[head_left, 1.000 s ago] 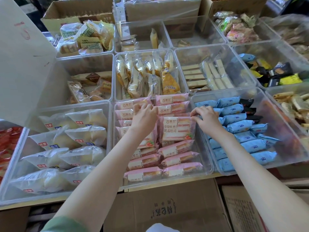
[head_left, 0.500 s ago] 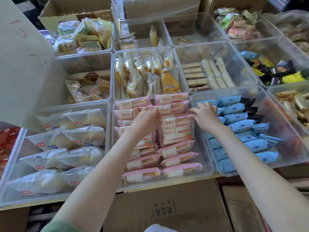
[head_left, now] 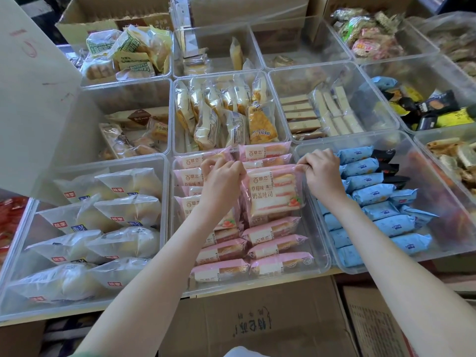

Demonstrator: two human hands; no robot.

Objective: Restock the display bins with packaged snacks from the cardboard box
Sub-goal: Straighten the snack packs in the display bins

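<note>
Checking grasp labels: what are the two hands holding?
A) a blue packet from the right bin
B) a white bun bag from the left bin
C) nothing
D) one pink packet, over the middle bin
D: the left hand and the right hand each pinch a top corner of the same pink packet, held label-up over the middle bin.
</note>
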